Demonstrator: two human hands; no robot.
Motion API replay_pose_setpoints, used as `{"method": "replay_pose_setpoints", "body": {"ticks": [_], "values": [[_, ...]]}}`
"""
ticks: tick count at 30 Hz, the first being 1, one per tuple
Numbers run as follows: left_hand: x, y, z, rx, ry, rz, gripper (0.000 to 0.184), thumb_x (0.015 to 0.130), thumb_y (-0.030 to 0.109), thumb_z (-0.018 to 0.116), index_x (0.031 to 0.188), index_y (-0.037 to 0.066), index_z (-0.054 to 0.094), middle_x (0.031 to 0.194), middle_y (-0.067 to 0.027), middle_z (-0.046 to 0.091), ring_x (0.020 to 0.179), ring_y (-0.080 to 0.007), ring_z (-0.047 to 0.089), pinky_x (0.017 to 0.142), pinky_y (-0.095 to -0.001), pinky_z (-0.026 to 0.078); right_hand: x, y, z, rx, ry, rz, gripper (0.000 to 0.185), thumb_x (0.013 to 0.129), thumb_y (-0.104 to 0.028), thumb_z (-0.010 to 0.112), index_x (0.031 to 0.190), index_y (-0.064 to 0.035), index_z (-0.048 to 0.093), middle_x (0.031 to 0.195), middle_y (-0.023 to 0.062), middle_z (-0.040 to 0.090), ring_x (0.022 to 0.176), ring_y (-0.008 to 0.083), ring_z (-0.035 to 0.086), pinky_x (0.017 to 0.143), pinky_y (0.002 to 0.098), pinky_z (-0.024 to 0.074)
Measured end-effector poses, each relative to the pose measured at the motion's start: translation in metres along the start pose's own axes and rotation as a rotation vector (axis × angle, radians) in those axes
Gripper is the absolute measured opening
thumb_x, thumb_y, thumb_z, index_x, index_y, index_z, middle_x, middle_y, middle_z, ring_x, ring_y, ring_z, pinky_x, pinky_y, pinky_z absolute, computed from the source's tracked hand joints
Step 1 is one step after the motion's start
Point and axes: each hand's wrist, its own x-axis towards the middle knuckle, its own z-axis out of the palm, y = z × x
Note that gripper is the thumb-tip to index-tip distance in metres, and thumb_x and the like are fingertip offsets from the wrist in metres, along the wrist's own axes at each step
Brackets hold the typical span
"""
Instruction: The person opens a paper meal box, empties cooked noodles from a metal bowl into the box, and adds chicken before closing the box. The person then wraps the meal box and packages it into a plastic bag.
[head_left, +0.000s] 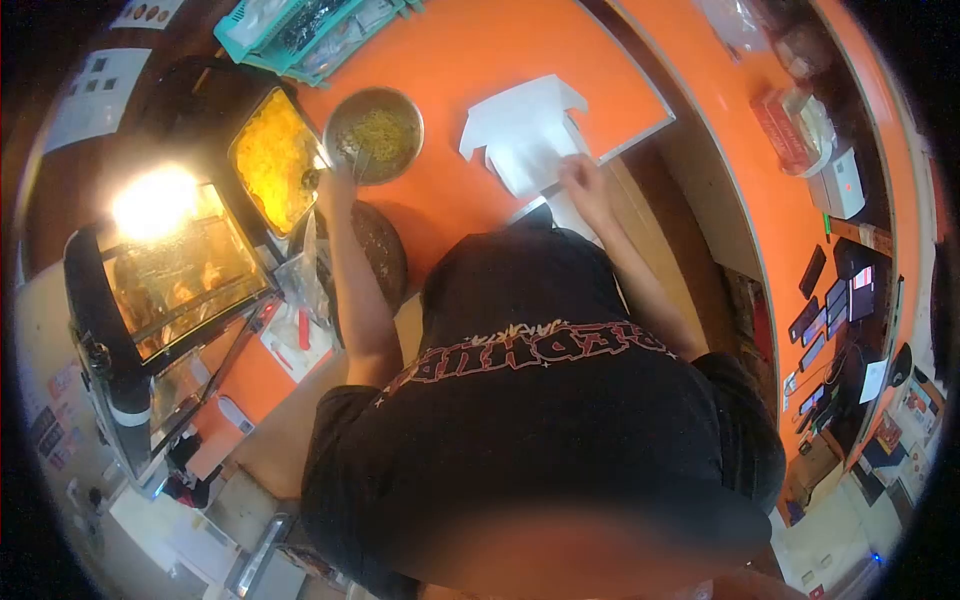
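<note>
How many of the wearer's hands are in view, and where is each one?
2. The left hand is at the right edge of the yellow food; the right hand is beside the white packaging. Neither is hidden.

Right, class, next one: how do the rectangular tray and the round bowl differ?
Shape: the tray is rectangular, while the bowl is round.
Contents: the tray's food is bright yellow-orange and spread widely; the bowl's food is duller, greenish yellow, leaving much inner wall bare.
Shared: both are open-topped and hold yellowish food.
</note>
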Motion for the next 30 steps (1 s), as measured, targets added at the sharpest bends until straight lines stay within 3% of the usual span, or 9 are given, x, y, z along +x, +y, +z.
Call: {"method": "replay_pose_setpoints", "body": {"ticks": [2,5,8,10,13,17,21,26,30], "values": [[-0.023,-0.003,-0.020,0.048,0.024,0.027,0.040,0.092,0.034,0.052,0.091,-0.001,0.072,0.094,-0.0296,0.069,0.090,-0.0490,0.067,0.082,-0.0544,0.053,-0.003,-0.013,0.024,-0.361,-0.077,-0.221,0.039,0.085,-0.027,0.072,0.115,-0.0039,0.064,0.094,0.0122,0.065,0.089,0.0262,0.064,0.077,0.0389,0.0515],[-0.019,-0.026,0.003,0.200,-0.130,0.169,0.034,0.094,0.028,0.052,0.100,0.000,0.071,0.096,-0.0281,0.069,0.093,-0.0475,0.067,0.084,-0.0539,0.053,0.000,-0.011,0.061,-0.935,-0.168,-0.447,0.037,0.087,-0.037,0.062,0.111,-0.0098,0.068,0.096,0.0140,0.067,0.092,0.0354,0.064,0.079,0.0496,0.0485],[-0.016,-0.027,0.029,0.297,-0.183,0.362,0.030,0.094,0.024,0.052,0.106,0.002,0.069,0.103,-0.0277,0.067,0.100,-0.0459,0.064,0.088,-0.0532,0.051,0.021,0.047,0.090,-1.352,-0.352,-0.272,0.027,0.084,-0.032,0.059,0.089,-0.0094,0.071,0.093,0.0132,0.069,0.086,0.0315,0.064,0.072,0.0525,0.0436],[-0.015,-0.013,0.034,0.283,-0.139,0.444,0.029,0.095,0.022,0.052,0.109,0.002,0.067,0.107,-0.0274,0.065,0.104,-0.0448,0.062,0.090,-0.0527,0.050,0.023,0.057,0.092,-1.333,-0.341,-0.232,0.021,0.079,-0.024,0.059,0.076,-0.0072,0.072,0.084,0.0140,0.070,0.087,0.0313,0.065,0.073,0.0523,0.0435],[-0.037,0.019,0.027,0.204,-0.080,0.544,0.028,0.095,0.019,0.052,0.115,0.004,0.065,0.114,-0.0271,0.063,0.110,-0.0432,0.059,0.094,-0.0520,0.048,0.008,0.022,0.082,-1.183,-0.152,-0.322,0.027,0.088,-0.021,0.052,0.099,-0.0043,0.071,0.091,0.0149,0.071,0.090,0.0339,0.065,0.089,0.0544,0.0379],[-0.113,0.089,0.046,-0.035,-0.052,0.918,0.030,0.096,0.014,0.052,0.123,0.005,0.062,0.123,-0.0266,0.059,0.119,-0.0410,0.056,0.099,-0.0511,0.045,-0.007,-0.016,0.074,-1.034,-0.103,-0.271,0.030,0.089,-0.020,0.054,0.116,-0.0081,0.064,0.088,0.0157,0.069,0.091,0.0346,0.065,0.087,0.0516,0.0419],[-0.168,0.182,0.025,-0.319,0.094,1.255,0.038,0.097,0.010,0.053,0.134,0.004,0.057,0.135,-0.0265,0.051,0.126,-0.0409,0.050,0.104,-0.0490,0.042,-0.014,-0.005,0.071,-0.824,0.084,-0.402,0.013,0.084,-0.021,0.065,0.086,-0.0084,0.063,0.074,0.0150,0.063,0.076,0.0382,0.062,0.071,0.0494,0.0462],[-0.144,0.183,0.044,-0.514,-0.128,1.125,0.039,0.099,0.013,0.054,0.137,0.007,0.055,0.136,-0.0251,0.048,0.123,-0.0407,0.050,0.105,-0.0468,0.042,-0.005,0.008,0.058,-0.645,-0.031,-0.408,0.012,0.087,-0.015,0.060,0.093,-0.0050,0.063,0.078,0.0187,0.065,0.077,0.0400,0.062,0.071,0.0515,0.0481],[-0.136,0.192,0.044,-0.777,-0.144,1.040,0.032,0.099,0.012,0.054,0.129,0.006,0.061,0.128,-0.0222,0.051,0.117,-0.0388,0.052,0.099,-0.0463,0.044,-0.016,0.000,0.051,-0.510,0.114,-0.541,0.012,0.092,-0.018,0.057,0.091,-0.0058,0.058,0.069,0.0192,0.061,0.068,0.0406,0.060,0.064,0.0512,0.0467]]}}
